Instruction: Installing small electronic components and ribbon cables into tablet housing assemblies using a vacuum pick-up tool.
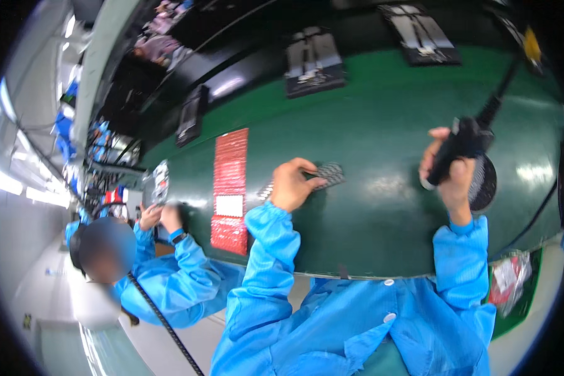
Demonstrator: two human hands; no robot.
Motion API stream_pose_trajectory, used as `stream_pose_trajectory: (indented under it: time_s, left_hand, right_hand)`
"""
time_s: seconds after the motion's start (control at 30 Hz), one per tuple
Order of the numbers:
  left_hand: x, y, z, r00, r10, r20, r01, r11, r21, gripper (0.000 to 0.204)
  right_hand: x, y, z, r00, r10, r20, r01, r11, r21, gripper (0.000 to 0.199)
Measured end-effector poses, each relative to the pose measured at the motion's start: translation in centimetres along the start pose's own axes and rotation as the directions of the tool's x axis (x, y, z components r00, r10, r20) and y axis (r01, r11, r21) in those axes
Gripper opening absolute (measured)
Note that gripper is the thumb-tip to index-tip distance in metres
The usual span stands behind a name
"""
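My left hand (291,185) is over the green mat, thumb and fingers closed on a small dark flat piece (331,173) with rows of light spots. A similarly patterned bit (266,190) shows on the other side of that hand; whether both are one strip is hidden. To the right, my right hand (451,177) is wrapped round a black corded hand tool (462,143), its cable rising toward the upper right. Beside and partly behind this hand lies a round dark dish (484,183) with a grey, textured inside.
Left of my left hand lies a red bubble-wrap sheet (230,166) with a white label. Black flat trays (315,62) with light parts line the far side. A co-worker in blue (175,276) works at the left. A green bin (521,307) with plastic bags stands at lower right.
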State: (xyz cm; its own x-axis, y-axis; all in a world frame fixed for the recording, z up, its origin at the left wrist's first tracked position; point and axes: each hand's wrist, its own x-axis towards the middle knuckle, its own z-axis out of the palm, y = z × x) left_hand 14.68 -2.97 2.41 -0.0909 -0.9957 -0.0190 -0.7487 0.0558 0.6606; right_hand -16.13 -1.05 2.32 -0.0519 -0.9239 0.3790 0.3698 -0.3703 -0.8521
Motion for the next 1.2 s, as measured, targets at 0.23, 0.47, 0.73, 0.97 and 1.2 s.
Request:
stream_pose_trajectory:
  time_s: [0.23, 0.47, 0.73, 0.97, 1.2]
  left_hand:
    - [2.5, -1.9, -1.6, 0.942, -0.156, 0.298, 0.283, 0.848, -0.449, 0.018]
    - [0.6, 0.4, -0.1, 0.996, 0.001, -0.09, 0.01, 0.993, 0.121, 0.013]
    - [-0.2, 0.9, 1.3, 0.977, 0.106, -0.185, -0.144, 0.968, -0.205, 0.01]
    - [2.8, 4.0, 4.0, 0.999, 0.038, 0.033, -0.011, 0.812, -0.584, 0.012]
    - [7.9, 5.7, 5.8, 0.992, 0.123, 0.015, -0.081, 0.734, -0.674, 0.02]
  right_hand:
    - [0.0, -0.1, 0.4, 0.999, 0.024, -0.021, -0.024, 1.0, -0.018, 0.081]
    - [0.9, -0.5, 0.6, 0.999, 0.036, -0.006, -0.036, 0.999, -0.013, 0.076]
    - [0.7, -0.1, 0.5, 1.0, -0.013, 0.023, 0.013, 1.0, 0.018, 0.066]
    - [0.2, -0.7, 0.0, 1.0, 0.006, -0.014, -0.006, 1.0, -0.013, 0.065]
    - [0.9, -0.4, 0.3, 0.999, -0.025, 0.041, 0.023, 0.999, 0.034, 0.039]
